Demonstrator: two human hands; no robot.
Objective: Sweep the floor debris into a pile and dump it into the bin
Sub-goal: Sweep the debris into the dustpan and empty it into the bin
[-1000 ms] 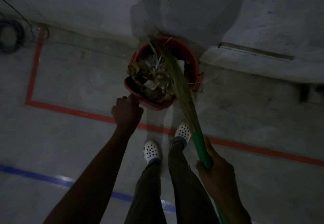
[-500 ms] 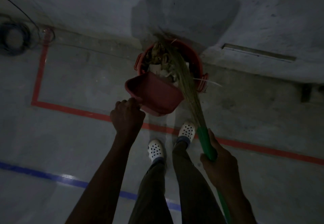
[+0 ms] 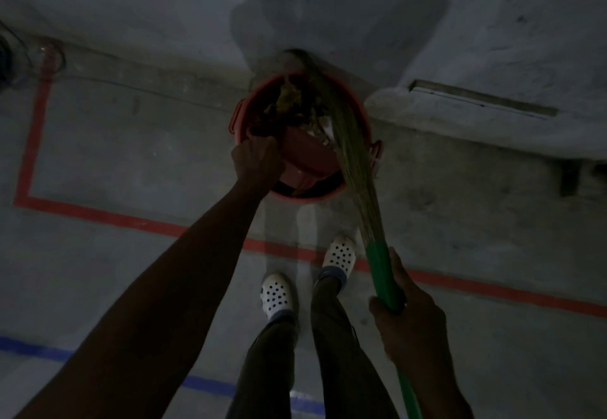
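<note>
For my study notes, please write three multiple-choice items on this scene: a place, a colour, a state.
1. Where is the dustpan relative to the bin? A) beside it B) tipped into it C) behind it
2. What colour is the broom handle? A) green B) yellow C) white
3. The right hand: A) hangs open B) grips the broom handle C) makes an empty fist
Answers: 1 B, its red body slants inside the rim; 2 A, green shows above the hand; 3 B, it curls round the handle.

One bin (image 3: 295,197), one dustpan (image 3: 308,156), one broom (image 3: 351,149) (two shoes (image 3: 277,295))
</note>
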